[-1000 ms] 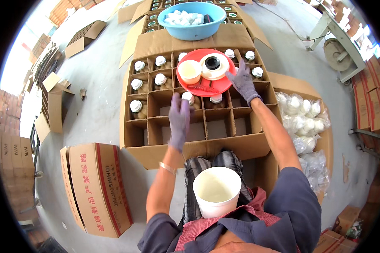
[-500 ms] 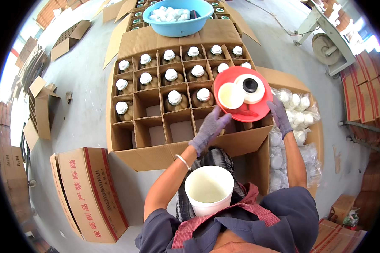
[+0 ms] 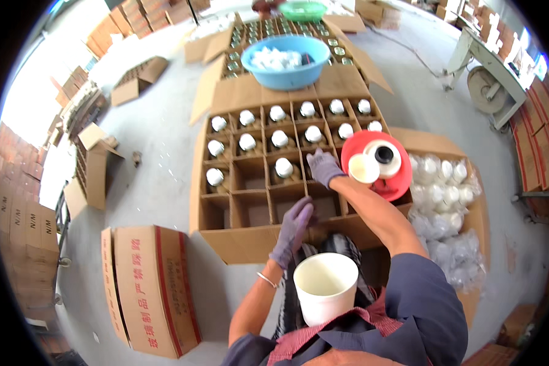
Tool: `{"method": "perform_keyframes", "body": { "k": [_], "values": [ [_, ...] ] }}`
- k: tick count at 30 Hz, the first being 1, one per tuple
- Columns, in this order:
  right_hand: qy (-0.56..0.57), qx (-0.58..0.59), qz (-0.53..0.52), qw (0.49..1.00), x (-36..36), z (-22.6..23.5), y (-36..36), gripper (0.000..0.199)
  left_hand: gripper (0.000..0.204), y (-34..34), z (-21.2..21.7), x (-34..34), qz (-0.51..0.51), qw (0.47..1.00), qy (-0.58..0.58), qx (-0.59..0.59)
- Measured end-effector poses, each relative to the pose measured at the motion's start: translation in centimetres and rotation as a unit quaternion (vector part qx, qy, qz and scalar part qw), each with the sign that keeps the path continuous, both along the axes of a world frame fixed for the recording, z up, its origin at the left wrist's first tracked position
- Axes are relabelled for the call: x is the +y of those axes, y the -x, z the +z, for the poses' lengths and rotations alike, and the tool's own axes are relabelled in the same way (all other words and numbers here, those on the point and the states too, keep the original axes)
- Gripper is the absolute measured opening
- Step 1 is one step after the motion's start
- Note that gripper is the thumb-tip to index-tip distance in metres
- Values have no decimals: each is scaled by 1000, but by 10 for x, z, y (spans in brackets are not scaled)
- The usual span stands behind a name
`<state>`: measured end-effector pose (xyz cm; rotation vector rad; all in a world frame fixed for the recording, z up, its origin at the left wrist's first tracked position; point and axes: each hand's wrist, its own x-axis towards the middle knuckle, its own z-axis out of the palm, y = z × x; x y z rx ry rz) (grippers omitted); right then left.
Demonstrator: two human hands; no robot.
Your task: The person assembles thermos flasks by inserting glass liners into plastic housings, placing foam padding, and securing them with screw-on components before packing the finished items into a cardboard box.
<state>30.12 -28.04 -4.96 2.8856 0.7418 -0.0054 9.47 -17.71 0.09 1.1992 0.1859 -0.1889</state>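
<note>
A divided cardboard box [image 3: 238, 238] stands before me, with brown bottles under white caps [image 3: 283, 168] in most of its back cells. My right hand [image 3: 324, 168], in a grey-purple glove, reaches into a third-row cell. Its fingers are curled down around the top of a bottle, which they hide. Nearer me, my gloved left hand [image 3: 291, 235] hovers at the box's front edge, fingers stretched out and holding nothing. On the box's right side rests a red basin [image 3: 354, 146] with a cream cup [image 3: 363, 168] and a white round piece with a black centre [image 3: 384, 154].
A white bucket [image 3: 326, 283] stands between my legs. Behind the box sits a blue basin [image 3: 287, 78] of white caps. Plastic-wrapped white items [image 3: 436, 195] fill an open carton at right. A closed carton [image 3: 152, 293] stands at left.
Both hands have left the red basin. My right hand has crossed left to a bottle, and my left hand has drawn back toward the box's front edge. The view has shifted, showing more beyond.
</note>
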Motion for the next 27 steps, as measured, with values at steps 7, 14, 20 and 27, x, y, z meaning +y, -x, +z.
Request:
{"method": "perform_keyframes", "body": {
  "k": [7,14,20,27],
  "values": [
    [-139,-86,125,979,-4,144,70,42,56,-9,-18,41,76,984,152,-47],
    [-509,-88,215,829,-60,202,160,37,77,9,32,22,25,936,316,-153],
    [-556,-80,244,791,-88,176,209,42,63,41,72,20,87,950,213,-210],
    [-644,139,404,635,-131,310,269,33,63,90,89,67,37,973,-68,-219]
  ]
}}
